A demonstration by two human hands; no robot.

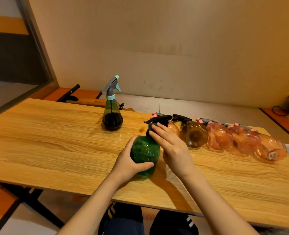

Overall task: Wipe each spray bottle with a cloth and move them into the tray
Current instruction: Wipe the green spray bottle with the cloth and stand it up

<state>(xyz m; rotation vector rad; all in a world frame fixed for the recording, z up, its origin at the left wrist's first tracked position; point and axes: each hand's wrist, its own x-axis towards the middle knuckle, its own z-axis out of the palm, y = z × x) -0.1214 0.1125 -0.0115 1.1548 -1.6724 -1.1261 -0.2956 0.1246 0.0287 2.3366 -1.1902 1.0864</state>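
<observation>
A round green spray bottle (144, 150) with a black spray head (159, 119) stands on the wooden table (55, 136) near the front middle. My left hand (128, 160) grips its body from the left, thumb across the front. My right hand (171, 146) lies over the bottle's neck, its fingers holding a small dark cloth (151, 128) against it; the thumb is hidden. No tray is in view.
A conical dark green spray bottle (112, 114) with a grey and teal head stands further back. A row of bottles lies along the right: an amber one (195, 135) and several pink ones (245, 141). The table's front edge is close to my knees.
</observation>
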